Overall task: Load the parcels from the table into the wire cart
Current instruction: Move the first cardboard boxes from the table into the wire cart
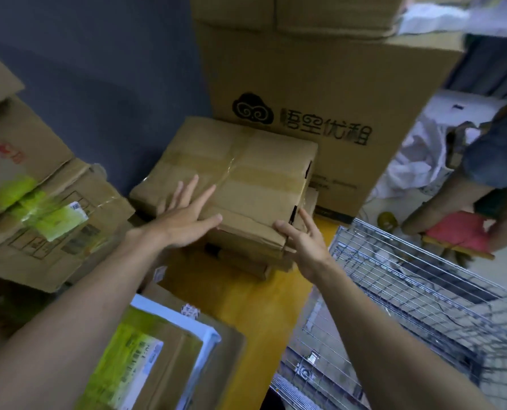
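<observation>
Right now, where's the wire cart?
In the head view the wire cart stands at the lower right, beside the yellow table, just right of the right hand touching the taped parcel.

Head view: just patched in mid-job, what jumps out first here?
Both bare hands are at a taped cardboard parcel in the centre: the left hand lies flat on its top, the right hand is open at its near right corner. Behind it towers a big carton with a cloud logo. The wire cart waits at lower right, and a yellow-labelled parcel lies nearest, bottom centre.
</observation>
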